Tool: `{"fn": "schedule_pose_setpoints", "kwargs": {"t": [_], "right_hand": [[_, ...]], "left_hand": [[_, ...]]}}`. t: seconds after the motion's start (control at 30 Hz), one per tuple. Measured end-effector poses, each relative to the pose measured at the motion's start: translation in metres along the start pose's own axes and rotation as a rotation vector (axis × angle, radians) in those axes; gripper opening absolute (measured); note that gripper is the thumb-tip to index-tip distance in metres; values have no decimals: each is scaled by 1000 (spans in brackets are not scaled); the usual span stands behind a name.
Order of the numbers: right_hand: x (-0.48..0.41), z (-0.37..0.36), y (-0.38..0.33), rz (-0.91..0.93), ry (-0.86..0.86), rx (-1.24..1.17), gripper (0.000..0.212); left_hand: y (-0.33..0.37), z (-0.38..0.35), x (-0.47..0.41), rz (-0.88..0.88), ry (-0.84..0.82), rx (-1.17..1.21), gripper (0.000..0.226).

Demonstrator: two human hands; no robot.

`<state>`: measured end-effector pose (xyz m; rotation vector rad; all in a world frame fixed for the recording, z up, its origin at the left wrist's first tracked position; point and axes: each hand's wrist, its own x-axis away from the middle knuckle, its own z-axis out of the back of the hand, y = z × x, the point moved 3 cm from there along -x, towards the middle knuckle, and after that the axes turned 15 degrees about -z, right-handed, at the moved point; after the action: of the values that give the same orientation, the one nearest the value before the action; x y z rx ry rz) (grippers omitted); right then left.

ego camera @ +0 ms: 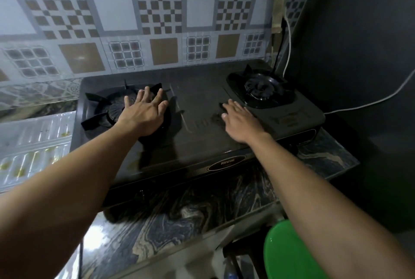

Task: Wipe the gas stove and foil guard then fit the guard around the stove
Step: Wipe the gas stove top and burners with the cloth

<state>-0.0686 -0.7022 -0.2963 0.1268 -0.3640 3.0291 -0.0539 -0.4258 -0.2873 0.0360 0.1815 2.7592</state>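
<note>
A black two-burner gas stove (197, 144) sits on a dark marbled counter. My left hand (143, 114) hovers palm down with spread fingers over the left burner (107, 110). My right hand (240, 121) lies flat on the stove top between the burners, just left of the right burner (260, 90), and holds nothing. The silver foil guard (33, 144) lies flat on the counter left of the stove, with yellowish stains on it. No cloth is visible.
A patterned tile wall (157, 20) rises right behind the stove. A white cable (368, 103) and a dark cable run down at the right, next to a dark wall. A green plastic basin (289, 254) sits below the counter's front edge (179, 240).
</note>
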Motion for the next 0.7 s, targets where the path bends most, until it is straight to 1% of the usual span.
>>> {"fn": "schedule_pose_setpoints", "kwargs": {"t": [0.07, 0.13, 0.23, 0.3, 0.43, 0.5, 0.6, 0.7], "right_hand": [[-5, 6, 25, -81, 12, 9, 51], [-4, 6, 34, -133, 42, 15, 51], [12, -4, 18, -110, 128, 12, 48], [30, -14, -9, -21, 142, -14, 47], [73, -34, -77, 255, 155, -46, 46], [91, -43, -99, 385, 182, -51, 42], [101, -45, -94, 486, 204, -52, 42], [95, -37, -65, 486, 197, -43, 44]], "left_hand": [[1, 0, 1, 2, -5, -1, 62], [2, 1, 2, 7, -5, 3, 62], [3, 2, 3, 8, -14, 12, 62], [2, 2, 3, 14, -23, 26, 62], [3, 2, 1, 19, -33, 42, 62], [3, 3, 0, 26, -38, 23, 62], [5, 3, 0, 31, -38, 9, 61], [7, 4, -1, 43, -12, 16, 62]]}}
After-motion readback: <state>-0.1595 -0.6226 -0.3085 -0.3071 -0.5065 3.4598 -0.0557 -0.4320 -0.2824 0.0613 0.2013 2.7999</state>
